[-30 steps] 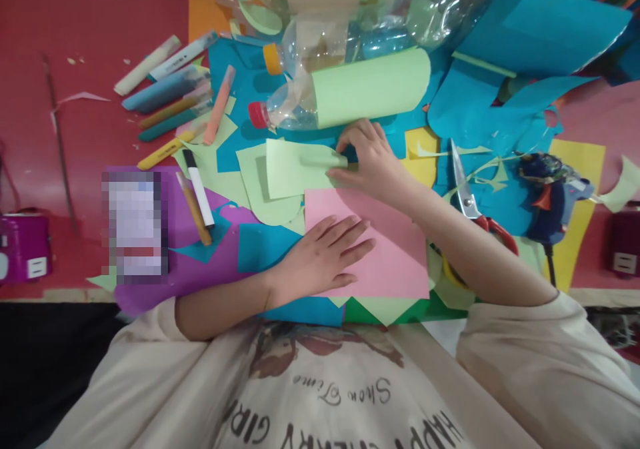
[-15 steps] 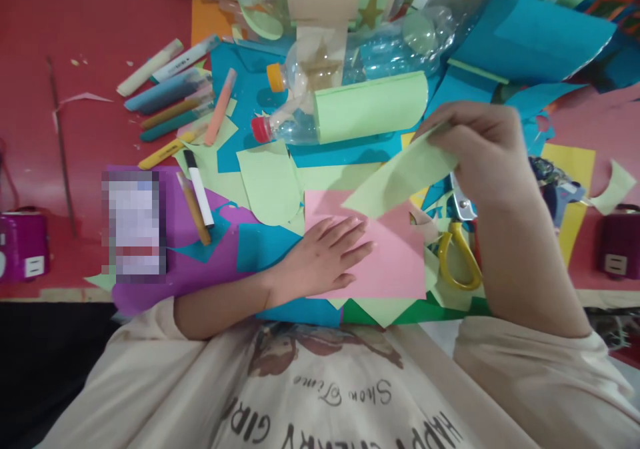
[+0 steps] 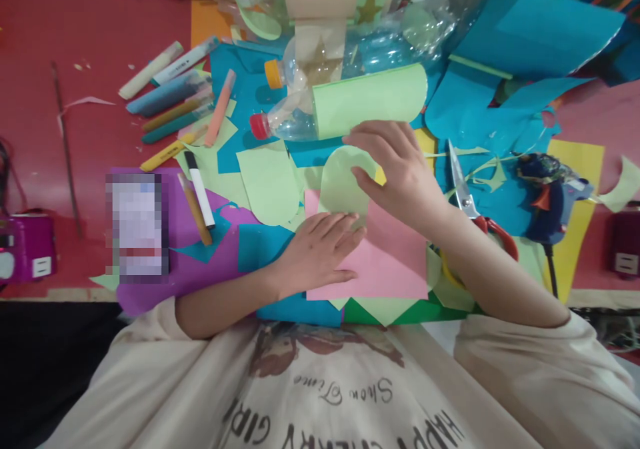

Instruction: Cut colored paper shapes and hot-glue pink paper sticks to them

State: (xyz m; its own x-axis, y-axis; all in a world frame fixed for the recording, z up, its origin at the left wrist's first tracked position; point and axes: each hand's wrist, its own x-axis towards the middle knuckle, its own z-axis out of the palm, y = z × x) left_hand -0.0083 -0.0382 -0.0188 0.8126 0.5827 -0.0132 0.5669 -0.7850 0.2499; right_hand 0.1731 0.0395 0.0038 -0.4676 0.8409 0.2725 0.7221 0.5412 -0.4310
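Observation:
My left hand (image 3: pixel 320 252) lies flat, fingers stretched out, on the left part of a pink paper sheet (image 3: pixel 387 262). My right hand (image 3: pixel 397 169) pinches a light green rounded paper cutout (image 3: pixel 343 186) and holds it down at the pink sheet's top edge, its lower rim touching my left fingertips. A second green cutout (image 3: pixel 265 182) lies just to the left. Behind them lies a plastic bottle with a red cap (image 3: pixel 285 122), wrapped in light green paper (image 3: pixel 370 99).
Markers and pens (image 3: pixel 175 109) are scattered at the upper left. Scissors (image 3: pixel 470 202) and a blue glue gun (image 3: pixel 547 192) lie to the right. Blue, purple and yellow paper scraps cover the red table (image 3: pixel 75 142). More clear bottles (image 3: pixel 350 29) crowd the far side.
My right hand lifted a green paper piece off the pile up to the right, then brought it back down onto the pink sheet's top edge. My left hand slid slightly up.

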